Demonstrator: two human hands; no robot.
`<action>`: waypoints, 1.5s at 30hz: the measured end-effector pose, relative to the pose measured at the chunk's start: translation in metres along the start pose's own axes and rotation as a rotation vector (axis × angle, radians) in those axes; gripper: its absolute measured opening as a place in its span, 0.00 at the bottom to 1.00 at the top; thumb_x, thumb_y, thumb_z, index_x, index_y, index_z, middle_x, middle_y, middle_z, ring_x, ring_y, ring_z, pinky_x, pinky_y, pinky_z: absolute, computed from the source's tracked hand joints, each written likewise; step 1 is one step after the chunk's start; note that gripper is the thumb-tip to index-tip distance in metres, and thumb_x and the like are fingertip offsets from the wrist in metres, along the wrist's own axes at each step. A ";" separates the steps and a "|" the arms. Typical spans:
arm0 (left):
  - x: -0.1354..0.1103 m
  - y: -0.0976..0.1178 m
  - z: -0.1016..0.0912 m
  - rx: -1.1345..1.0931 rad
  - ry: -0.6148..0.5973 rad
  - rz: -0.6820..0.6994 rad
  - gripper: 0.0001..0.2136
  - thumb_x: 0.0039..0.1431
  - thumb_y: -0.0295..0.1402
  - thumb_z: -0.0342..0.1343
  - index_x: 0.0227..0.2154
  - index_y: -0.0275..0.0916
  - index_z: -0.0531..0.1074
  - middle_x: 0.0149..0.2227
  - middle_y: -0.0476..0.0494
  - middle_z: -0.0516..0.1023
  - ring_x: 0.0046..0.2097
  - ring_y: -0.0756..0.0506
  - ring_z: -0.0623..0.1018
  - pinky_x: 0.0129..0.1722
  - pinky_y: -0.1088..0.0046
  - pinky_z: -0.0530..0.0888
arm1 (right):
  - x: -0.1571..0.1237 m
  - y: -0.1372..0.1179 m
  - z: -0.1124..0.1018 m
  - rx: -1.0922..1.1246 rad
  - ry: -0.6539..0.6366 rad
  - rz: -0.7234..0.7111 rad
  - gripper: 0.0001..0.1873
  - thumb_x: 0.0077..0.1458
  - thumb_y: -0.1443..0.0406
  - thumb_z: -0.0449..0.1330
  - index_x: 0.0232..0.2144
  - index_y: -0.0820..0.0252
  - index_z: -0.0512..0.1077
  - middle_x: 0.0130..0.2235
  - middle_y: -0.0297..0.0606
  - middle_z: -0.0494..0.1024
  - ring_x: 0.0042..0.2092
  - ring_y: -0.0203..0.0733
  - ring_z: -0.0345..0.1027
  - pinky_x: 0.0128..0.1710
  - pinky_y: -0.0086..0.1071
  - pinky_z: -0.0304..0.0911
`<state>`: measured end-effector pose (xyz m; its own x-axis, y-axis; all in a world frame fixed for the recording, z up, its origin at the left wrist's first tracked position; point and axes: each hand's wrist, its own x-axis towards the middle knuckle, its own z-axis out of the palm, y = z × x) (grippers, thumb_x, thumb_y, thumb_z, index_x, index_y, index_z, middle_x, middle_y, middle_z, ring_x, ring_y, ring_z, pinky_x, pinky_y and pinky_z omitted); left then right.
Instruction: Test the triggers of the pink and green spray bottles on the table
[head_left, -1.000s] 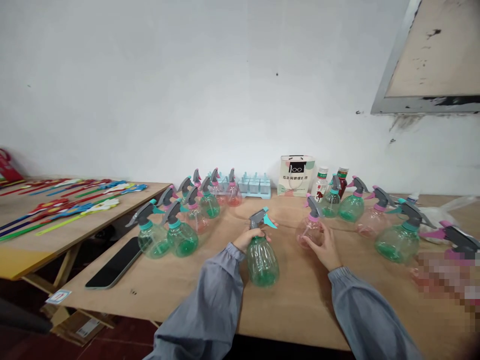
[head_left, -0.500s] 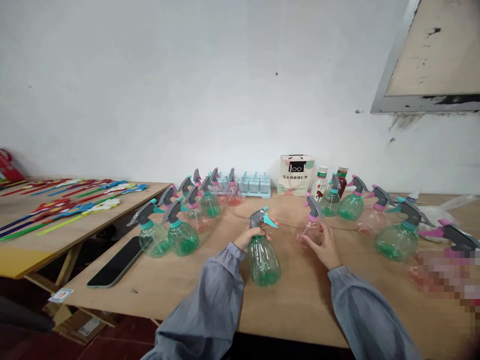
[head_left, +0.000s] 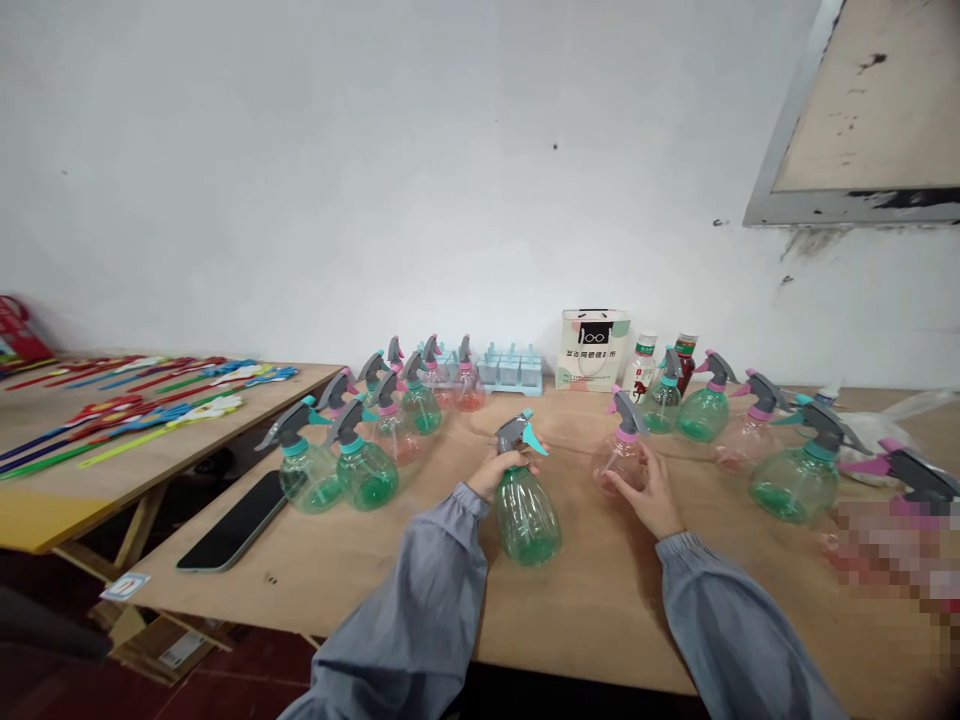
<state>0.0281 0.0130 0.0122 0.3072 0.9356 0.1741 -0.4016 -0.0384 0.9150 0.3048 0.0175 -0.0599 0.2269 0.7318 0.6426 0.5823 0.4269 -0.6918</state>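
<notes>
My left hand (head_left: 501, 472) is wrapped round the neck of a green spray bottle (head_left: 529, 525) with a grey head and a turquoise trigger. That bottle tilts a little, its head leaning left. Farther right, my right hand (head_left: 651, 492) grips the round body of a pink spray bottle (head_left: 619, 462) with a pink trigger, which stands upright on the table. Some of my right fingers are hidden behind this bottle. To the left stands a group of green and pink spray bottles (head_left: 366, 475). Several more spray bottles (head_left: 795, 485) stand at the right.
A black phone (head_left: 232, 525) lies near the table's left edge. Against the wall stand a light-blue popsicle mold (head_left: 511, 374), a paper bag (head_left: 591, 352) and two labelled bottles (head_left: 642, 365). Colourful long-handled items (head_left: 150, 420) lie on the left table. A plastic bag (head_left: 885, 425) lies at right.
The green bottle in my left hand has shifted slightly, its head and trigger moving a little left. My right hand stays on the pink bottle.
</notes>
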 end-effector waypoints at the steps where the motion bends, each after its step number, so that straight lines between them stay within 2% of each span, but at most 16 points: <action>1: 0.001 0.000 -0.001 -0.007 0.041 -0.013 0.16 0.34 0.31 0.60 0.32 0.36 0.74 0.35 0.43 0.81 0.27 0.50 0.76 0.34 0.71 0.72 | 0.000 0.000 0.000 -0.002 -0.002 -0.006 0.45 0.44 0.38 0.62 0.56 0.59 0.64 0.48 0.46 0.69 0.50 0.53 0.66 0.56 0.53 0.61; 3: 0.001 0.000 -0.002 -0.011 0.081 -0.024 0.14 0.34 0.31 0.59 0.30 0.36 0.74 0.33 0.43 0.80 0.27 0.49 0.76 0.32 0.72 0.71 | 0.000 0.000 0.000 -0.006 -0.005 -0.014 0.44 0.44 0.38 0.62 0.56 0.58 0.64 0.48 0.46 0.69 0.50 0.53 0.66 0.56 0.53 0.61; 8: -0.004 0.005 0.002 0.009 -0.048 0.015 0.18 0.36 0.30 0.60 0.35 0.36 0.75 0.41 0.41 0.81 0.26 0.52 0.75 0.40 0.68 0.73 | 0.000 -0.002 -0.001 -0.008 -0.014 -0.007 0.45 0.44 0.38 0.61 0.56 0.59 0.64 0.48 0.47 0.69 0.50 0.54 0.65 0.55 0.54 0.61; 11: -0.007 0.006 0.007 0.041 -0.066 0.036 0.19 0.36 0.30 0.61 0.37 0.36 0.75 0.42 0.40 0.81 0.25 0.52 0.75 0.43 0.66 0.73 | 0.000 -0.004 -0.001 0.002 -0.014 -0.009 0.45 0.44 0.38 0.61 0.56 0.59 0.64 0.48 0.47 0.69 0.51 0.54 0.66 0.56 0.53 0.61; 14: -0.006 0.002 0.009 0.049 0.029 0.018 0.16 0.34 0.30 0.60 0.33 0.35 0.75 0.35 0.42 0.81 0.27 0.50 0.76 0.37 0.68 0.73 | 0.000 -0.005 -0.002 0.009 -0.014 0.000 0.45 0.44 0.38 0.62 0.56 0.58 0.64 0.48 0.47 0.70 0.50 0.54 0.66 0.55 0.53 0.62; 17: -0.003 -0.002 0.007 0.064 0.181 0.081 0.13 0.35 0.32 0.60 0.30 0.36 0.73 0.30 0.45 0.79 0.27 0.48 0.76 0.31 0.71 0.72 | 0.000 -0.004 -0.002 0.008 -0.012 0.007 0.45 0.43 0.38 0.62 0.56 0.58 0.64 0.48 0.47 0.70 0.51 0.54 0.66 0.55 0.53 0.62; 21: -0.002 0.003 -0.001 0.234 0.175 0.176 0.14 0.40 0.34 0.61 0.33 0.38 0.72 0.27 0.47 0.77 0.27 0.47 0.75 0.30 0.69 0.72 | 0.000 -0.002 -0.001 0.003 -0.008 -0.003 0.44 0.43 0.38 0.62 0.56 0.57 0.64 0.49 0.46 0.69 0.51 0.53 0.66 0.55 0.52 0.62; 23: 0.000 0.009 -0.010 0.382 0.195 0.266 0.15 0.42 0.33 0.60 0.36 0.39 0.72 0.31 0.47 0.77 0.29 0.48 0.75 0.34 0.69 0.73 | 0.000 -0.002 -0.002 -0.002 -0.015 -0.008 0.44 0.44 0.39 0.62 0.56 0.57 0.63 0.49 0.46 0.69 0.51 0.53 0.66 0.56 0.52 0.62; 26: 0.006 0.019 -0.030 0.615 0.379 0.475 0.17 0.43 0.30 0.60 0.40 0.40 0.70 0.35 0.48 0.76 0.33 0.49 0.74 0.39 0.70 0.73 | 0.000 -0.001 -0.001 -0.010 -0.021 -0.006 0.44 0.45 0.39 0.62 0.56 0.58 0.63 0.49 0.46 0.69 0.52 0.54 0.65 0.56 0.53 0.62; 30: 0.023 0.031 -0.066 0.787 0.641 0.590 0.11 0.47 0.31 0.60 0.35 0.40 0.67 0.27 0.53 0.68 0.29 0.50 0.71 0.34 0.74 0.71 | 0.001 0.000 -0.001 -0.008 -0.015 0.003 0.44 0.43 0.39 0.62 0.56 0.58 0.63 0.48 0.45 0.69 0.51 0.54 0.66 0.55 0.53 0.62; 34: 0.048 0.047 -0.098 0.897 0.797 0.596 0.07 0.50 0.31 0.60 0.30 0.40 0.67 0.27 0.51 0.72 0.30 0.49 0.73 0.35 0.72 0.71 | 0.001 0.000 0.000 0.005 -0.013 0.013 0.44 0.44 0.38 0.62 0.56 0.57 0.63 0.49 0.46 0.69 0.52 0.54 0.66 0.56 0.52 0.62; 37: 0.067 0.055 -0.114 0.915 0.857 0.574 0.06 0.50 0.29 0.60 0.30 0.39 0.68 0.29 0.48 0.76 0.32 0.46 0.75 0.38 0.69 0.72 | 0.000 -0.001 0.000 -0.003 -0.011 0.005 0.43 0.44 0.39 0.61 0.56 0.57 0.63 0.48 0.45 0.69 0.51 0.54 0.66 0.56 0.53 0.62; 42: 0.089 0.053 -0.129 0.918 0.914 0.560 0.08 0.52 0.30 0.61 0.35 0.37 0.71 0.33 0.44 0.79 0.39 0.43 0.78 0.44 0.66 0.74 | 0.000 -0.002 -0.001 -0.007 -0.027 0.017 0.43 0.45 0.40 0.62 0.56 0.57 0.63 0.49 0.46 0.68 0.52 0.54 0.66 0.56 0.53 0.62; 45: 0.097 0.051 -0.136 0.959 0.893 0.512 0.13 0.53 0.34 0.63 0.40 0.35 0.71 0.36 0.43 0.79 0.42 0.43 0.79 0.46 0.66 0.73 | 0.000 -0.004 -0.002 -0.004 -0.029 0.032 0.43 0.45 0.40 0.62 0.56 0.57 0.63 0.50 0.46 0.68 0.53 0.54 0.66 0.57 0.53 0.62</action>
<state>-0.0799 0.1497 0.0259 -0.4810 0.6360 0.6034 0.5467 -0.3204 0.7736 0.3036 0.0147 -0.0568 0.2226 0.7599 0.6107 0.5784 0.4013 -0.7102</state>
